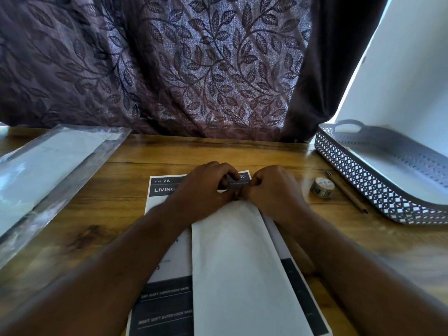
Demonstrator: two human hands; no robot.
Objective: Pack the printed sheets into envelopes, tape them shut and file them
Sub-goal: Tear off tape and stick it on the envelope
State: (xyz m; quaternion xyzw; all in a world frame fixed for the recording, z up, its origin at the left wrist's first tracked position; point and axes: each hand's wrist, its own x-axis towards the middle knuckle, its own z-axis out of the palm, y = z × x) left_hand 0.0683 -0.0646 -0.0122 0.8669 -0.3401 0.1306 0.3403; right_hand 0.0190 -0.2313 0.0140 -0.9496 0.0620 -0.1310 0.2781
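Left hand (pixel 206 187): fingers curled, pinching the left edge of a dark-printed folded paper sheet (pixel 238 183).
Right hand (pixel 274 190): fingers curled, pinching the same sheet's right edge.
Long white paper envelope (pixel 242 263): mouth just beneath both sets of fingertips, lying on flat printed sheets (pixel 164 238).
Patterned tape roll (pixel 322 187): near, right of the right knuckles.
Perforated grey plastic tray (pixel 363 180): farther right, well apart.

The left hand (pixel 206 190) and right hand (pixel 275 192) cover the far end of the envelope (pixel 240 263). The words on the dark strip (pixel 240 183) between the fingertips are too tiny to read. The envelope hides the middle of the sheet (pixel 164 190). Right of the fingers, the basket (pixel 363 180) is cut off.
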